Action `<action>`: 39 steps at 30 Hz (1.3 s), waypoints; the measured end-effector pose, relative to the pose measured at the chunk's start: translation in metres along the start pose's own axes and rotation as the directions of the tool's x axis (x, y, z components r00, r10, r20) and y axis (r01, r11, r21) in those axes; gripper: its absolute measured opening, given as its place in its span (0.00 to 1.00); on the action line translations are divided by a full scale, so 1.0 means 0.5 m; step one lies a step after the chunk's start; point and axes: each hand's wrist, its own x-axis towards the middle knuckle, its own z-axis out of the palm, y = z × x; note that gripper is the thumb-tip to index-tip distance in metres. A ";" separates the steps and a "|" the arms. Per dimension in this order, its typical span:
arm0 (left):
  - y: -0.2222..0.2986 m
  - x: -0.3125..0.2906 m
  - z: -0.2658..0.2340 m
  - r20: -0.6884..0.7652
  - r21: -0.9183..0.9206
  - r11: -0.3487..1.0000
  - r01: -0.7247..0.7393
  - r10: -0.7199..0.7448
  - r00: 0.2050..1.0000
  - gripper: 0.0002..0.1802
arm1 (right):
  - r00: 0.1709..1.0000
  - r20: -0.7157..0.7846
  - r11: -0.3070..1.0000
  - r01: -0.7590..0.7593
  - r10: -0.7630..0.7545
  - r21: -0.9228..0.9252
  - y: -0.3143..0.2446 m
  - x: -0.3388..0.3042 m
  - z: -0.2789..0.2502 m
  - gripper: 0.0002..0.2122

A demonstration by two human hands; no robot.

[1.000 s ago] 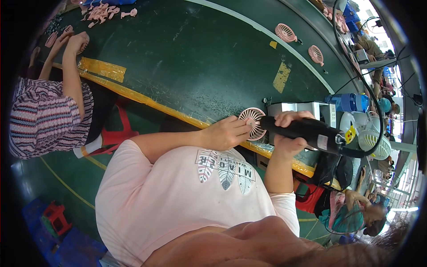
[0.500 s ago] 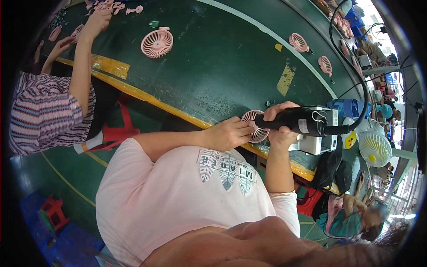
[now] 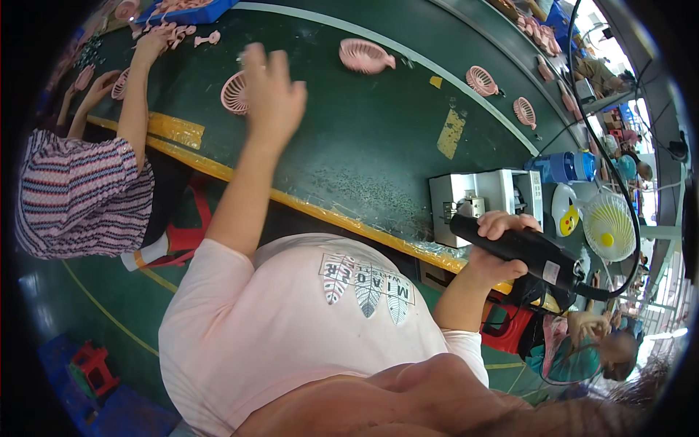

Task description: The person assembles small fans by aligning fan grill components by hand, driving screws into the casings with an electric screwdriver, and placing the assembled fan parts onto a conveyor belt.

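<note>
My left hand (image 3: 275,95) is stretched out over the green table, somewhat blurred, its fingers apart and nothing visible in them. Just beside it lies a pink round fan grille (image 3: 234,93), partly covered by the hand. My right hand (image 3: 502,247) is wrapped round a black electric screwdriver (image 3: 520,255), held over the table's near edge on the right, its tip pointing left. A cable runs up from the tool's back end. Another pink fan grille (image 3: 364,57) lies farther back in the middle of the table.
A white boxy device (image 3: 480,197) stands by the screwdriver, with a blue bottle (image 3: 564,167) and a white desk fan (image 3: 610,227) beyond it. More pink grilles (image 3: 480,80) lie at the back right. At left a co-worker's hand (image 3: 151,45) is among pink parts, near a blue bin (image 3: 193,13).
My left hand has left the grille at the near edge and reached far left to another. One grille now lies at the back middle. The screwdriver has moved right and nearer in my right hand.
</note>
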 end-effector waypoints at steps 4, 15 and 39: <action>-0.085 -0.055 0.004 0.295 0.362 0.924 0.122 -0.237 0.926 0.19 | 0.996 0.051 0.997 0.079 -0.078 -0.008 -0.027 0.024 -0.022 0.32; 0.196 -0.213 -0.030 0.274 -0.709 0.680 -0.187 0.510 0.816 0.10 | 0.977 -0.067 0.972 -0.208 0.202 -0.109 -0.008 0.059 -0.006 0.29; 0.222 -0.234 -0.032 0.206 -0.819 0.526 -0.230 0.643 0.738 0.13 | 0.919 0.214 0.941 -0.338 0.331 -0.005 0.085 -0.043 0.078 0.30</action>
